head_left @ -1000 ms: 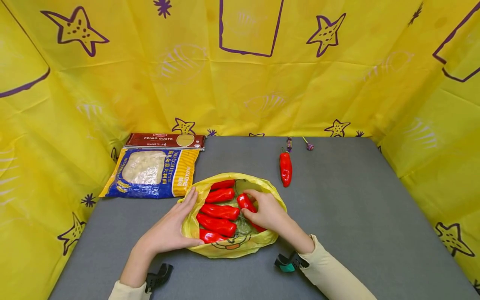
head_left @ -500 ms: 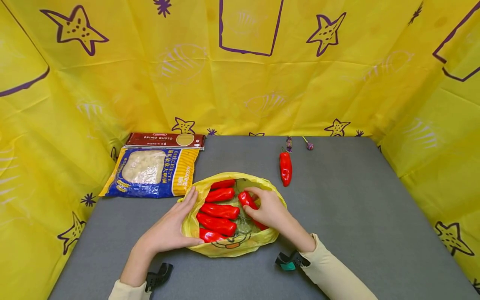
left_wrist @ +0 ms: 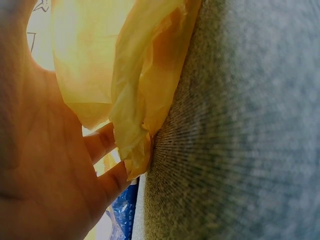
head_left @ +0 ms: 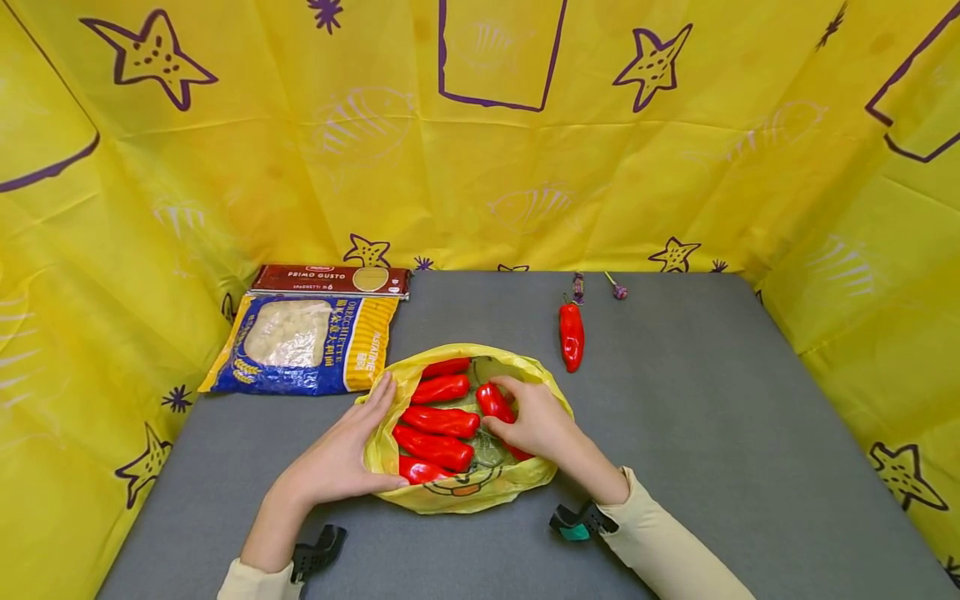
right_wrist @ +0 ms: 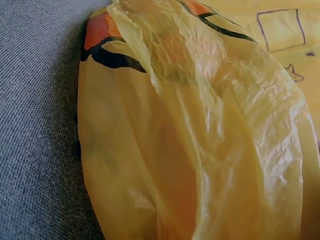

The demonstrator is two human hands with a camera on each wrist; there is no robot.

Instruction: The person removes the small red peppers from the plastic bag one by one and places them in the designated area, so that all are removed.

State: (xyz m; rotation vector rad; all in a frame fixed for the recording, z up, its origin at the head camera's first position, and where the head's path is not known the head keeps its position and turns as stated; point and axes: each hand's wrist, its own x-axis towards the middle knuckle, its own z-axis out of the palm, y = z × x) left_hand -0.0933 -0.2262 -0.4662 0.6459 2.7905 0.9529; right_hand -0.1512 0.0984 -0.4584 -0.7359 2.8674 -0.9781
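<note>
A yellow plastic bag [head_left: 450, 500] with a printed face lies with its mouth spread wide. Several glossy red peppers [head_left: 442, 422] lie side by side along its left half. My left hand [head_left: 337, 458] rests against the bag's left rim, fingers spread along the edge and thumb at the front rim; the left wrist view shows its fingers against the yellow film. Inside the bag's right half, my right hand [head_left: 536, 421] grips another red pepper [head_left: 493, 402] between thumb and fingers, its lower end partly covered by the hand. The bag's wall fills the right wrist view and hides that hand.
One more red pepper [head_left: 572, 337] lies behind the bag to the right, near a small wrapped candy [head_left: 578, 288] and a purple lollipop [head_left: 619, 292]. Back left are a blue and yellow pasta bag [head_left: 300, 346] and a brown spaghetti pack [head_left: 330, 280]. Yellow cloth walls [head_left: 480, 183] surround the grey table [head_left: 712, 433].
The right hand and the pepper it grips shift very slightly inside the bag. The left hand stays put at the rim.
</note>
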